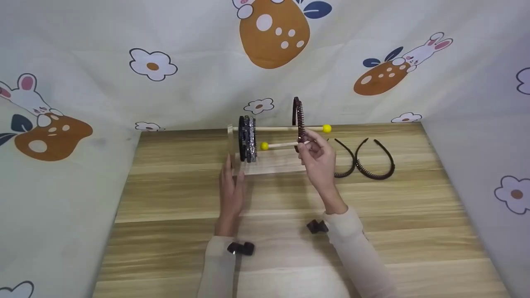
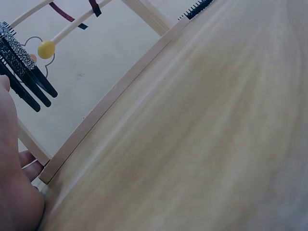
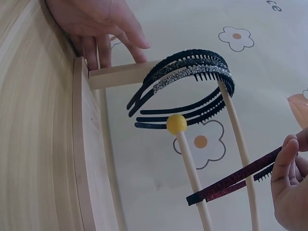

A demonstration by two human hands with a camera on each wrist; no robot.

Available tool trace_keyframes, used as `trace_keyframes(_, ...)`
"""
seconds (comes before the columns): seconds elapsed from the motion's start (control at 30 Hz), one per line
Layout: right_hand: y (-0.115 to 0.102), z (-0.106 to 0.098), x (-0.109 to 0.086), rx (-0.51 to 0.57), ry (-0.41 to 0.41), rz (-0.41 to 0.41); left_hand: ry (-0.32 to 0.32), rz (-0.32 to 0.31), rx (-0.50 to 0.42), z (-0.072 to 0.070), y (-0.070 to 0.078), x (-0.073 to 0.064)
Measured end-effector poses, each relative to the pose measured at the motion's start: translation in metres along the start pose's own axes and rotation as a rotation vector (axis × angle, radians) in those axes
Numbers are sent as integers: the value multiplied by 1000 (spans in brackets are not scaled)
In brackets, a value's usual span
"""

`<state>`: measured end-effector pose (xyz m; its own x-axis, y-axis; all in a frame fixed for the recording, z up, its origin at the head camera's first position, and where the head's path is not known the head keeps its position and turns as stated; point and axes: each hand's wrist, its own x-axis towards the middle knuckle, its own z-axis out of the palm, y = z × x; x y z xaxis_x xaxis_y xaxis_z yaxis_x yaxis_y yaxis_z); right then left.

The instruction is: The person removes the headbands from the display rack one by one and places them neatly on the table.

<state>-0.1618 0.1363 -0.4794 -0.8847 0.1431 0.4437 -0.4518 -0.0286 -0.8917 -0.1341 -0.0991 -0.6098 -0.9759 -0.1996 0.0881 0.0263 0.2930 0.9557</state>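
My left hand [image 1: 232, 190] lies against the left end of a wooden stand [image 1: 273, 163], its fingers straight along the end post. Two rods with yellow ball tips run across the stand. On the upper rod [image 1: 273, 128], at the left, hang several black and silver glitter headbands [image 1: 249, 138]. My right hand [image 1: 321, 159] pinches a dark red toothed headband [image 1: 300, 118] near the right part of the stand. The right wrist view shows this red headband [image 3: 236, 179] crossing the rods; whether it encircles both I cannot tell.
Dark headbands [image 1: 376, 177] lie on the wood-grain table [image 1: 281, 231] to the right of the stand. A patterned cloth [image 1: 198, 95] hangs right behind the stand. Small black devices [image 1: 241, 248] sit at both wrists.
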Motion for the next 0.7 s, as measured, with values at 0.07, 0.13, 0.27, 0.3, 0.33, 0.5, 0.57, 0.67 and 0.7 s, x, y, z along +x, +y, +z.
trace_keyframes(0.07, 0, -2, 1, 1, 1, -11, -2, 0, 3, 0, -1, 0)
trace_keyframes(0.13, 1, -4, 1, -3, 5, -22, -1, 2, 2, 0, -2, 0)
trace_keyframes(0.27, 2, -8, 2, -21, 17, -32, -2, 3, 1, 0, -3, 1)
trace_keyframes(0.3, 2, -9, 3, -24, 20, -31, -4, 3, 0, 0, -2, 1)
trace_keyframes(0.33, 2, -11, 3, -26, 24, -28, -6, 3, 1, 0, -2, 1)
trace_keyframes(0.5, 2, -16, 3, -32, 41, -16, -4, 2, 10, -1, 0, 2)
trace_keyframes(0.57, 1, -18, 3, -34, 49, -9, -1, 6, 13, -1, 0, 2)
trace_keyframes(0.67, -1, -20, 3, -36, 58, 3, 3, 16, 14, -1, -1, 2)
trace_keyframes(0.7, -2, -20, 3, -36, 59, 5, 3, 18, 15, -1, -2, 2)
